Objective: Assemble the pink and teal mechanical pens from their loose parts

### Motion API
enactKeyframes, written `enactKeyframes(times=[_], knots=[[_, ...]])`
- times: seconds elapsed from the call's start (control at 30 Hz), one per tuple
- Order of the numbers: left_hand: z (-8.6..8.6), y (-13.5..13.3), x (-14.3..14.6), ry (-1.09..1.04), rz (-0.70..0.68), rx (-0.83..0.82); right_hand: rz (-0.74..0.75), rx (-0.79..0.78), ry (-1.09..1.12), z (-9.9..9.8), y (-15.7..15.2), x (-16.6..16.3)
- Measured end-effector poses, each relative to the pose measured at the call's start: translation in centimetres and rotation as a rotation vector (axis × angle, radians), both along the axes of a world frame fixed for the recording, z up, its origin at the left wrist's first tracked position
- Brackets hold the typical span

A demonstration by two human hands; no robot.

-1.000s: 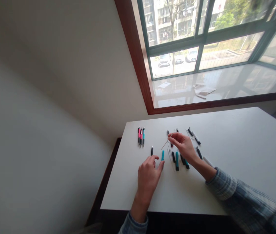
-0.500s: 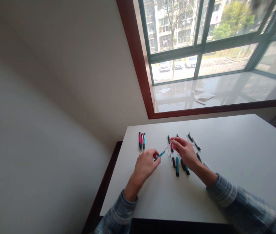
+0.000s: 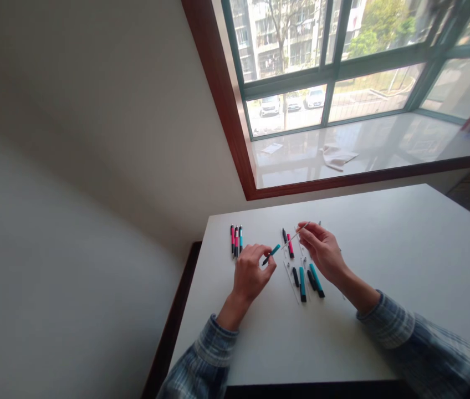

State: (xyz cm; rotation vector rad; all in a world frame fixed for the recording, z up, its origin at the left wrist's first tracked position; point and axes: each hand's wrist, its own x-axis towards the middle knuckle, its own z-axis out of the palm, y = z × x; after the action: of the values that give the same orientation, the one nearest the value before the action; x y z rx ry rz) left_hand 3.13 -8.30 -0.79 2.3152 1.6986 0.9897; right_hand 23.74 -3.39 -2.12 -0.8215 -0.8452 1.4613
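Hands meet above the left part of a white table (image 3: 384, 266). The left hand (image 3: 250, 272) has thumb and forefinger closed on a teal barrel (image 3: 273, 252). The barrel's dark end is toward the palm and its other end aims up and to the right. The right hand (image 3: 323, 252) pinches a thin refill (image 3: 299, 233) between thumb and fingertips, with the other fingers loosely curled. The refill slants down-left toward the barrel's open end (whether it has gone in is too small to tell). Both pieces are held off the tabletop, between the two hands.

A pink pen (image 3: 290, 245) lies just behind the gap between the hands. Teal and black parts (image 3: 302, 277) lie in a short row on the near side, beside the right wrist. Three pens (image 3: 235, 240) lie side by side near the table's left edge, just behind the left hand's knuckles and apart from it.

The left hand works close to that left edge, where the table drops to a dark floor strip along the wall. Both plaid sleeves cross the near edge. To the right of the right hand, a broad stretch of white top runs out to the far corner. The back edge lies under a red-brown window sill (image 3: 343, 180), well beyond the hands, and a cloth (image 3: 337, 157) lies on the ledge.
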Motion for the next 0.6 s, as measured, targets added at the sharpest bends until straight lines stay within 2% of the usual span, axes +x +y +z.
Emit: enactKeyframes(times=[0.43,0.6], knots=[[0.21,-0.16,0.00,0.065,-0.027,-0.027,-0.011,0.027,0.026,0.57,0.28,0.75],[0.23,-0.17,0.02,0.060,-0.049,-0.054,0.004,0.064,-0.062,0.15,0.34,0.71]])
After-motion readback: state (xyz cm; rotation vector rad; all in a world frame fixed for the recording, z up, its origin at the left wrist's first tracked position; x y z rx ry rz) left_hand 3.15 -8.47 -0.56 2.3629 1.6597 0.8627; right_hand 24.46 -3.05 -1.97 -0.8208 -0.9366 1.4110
